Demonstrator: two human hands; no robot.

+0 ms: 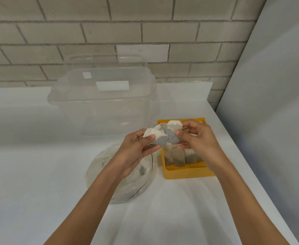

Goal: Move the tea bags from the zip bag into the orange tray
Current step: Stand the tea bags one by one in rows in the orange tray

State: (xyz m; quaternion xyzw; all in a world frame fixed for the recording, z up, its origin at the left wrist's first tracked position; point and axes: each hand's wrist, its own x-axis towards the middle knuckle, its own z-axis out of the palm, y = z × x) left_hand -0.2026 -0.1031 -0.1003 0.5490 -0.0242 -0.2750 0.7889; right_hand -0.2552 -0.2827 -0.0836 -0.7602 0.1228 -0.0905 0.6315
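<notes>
My left hand (136,147) grips a small bunch of white tea bags (156,137) above the table, thumb pressed on top. My right hand (196,138) pinches another tea bag (173,131) right beside them, over the orange tray (186,172). Several tea bags (178,156) stand upright in a row inside the tray, partly hidden by my right hand. The clear zip bag (127,184) lies on the table under my left wrist, with more tea bags visible through the plastic.
A large clear plastic storage box (102,103) with its lid leaning behind it stands at the back, just left of the tray. The white table (39,174) ends near a grey panel on the right. A brick wall runs behind.
</notes>
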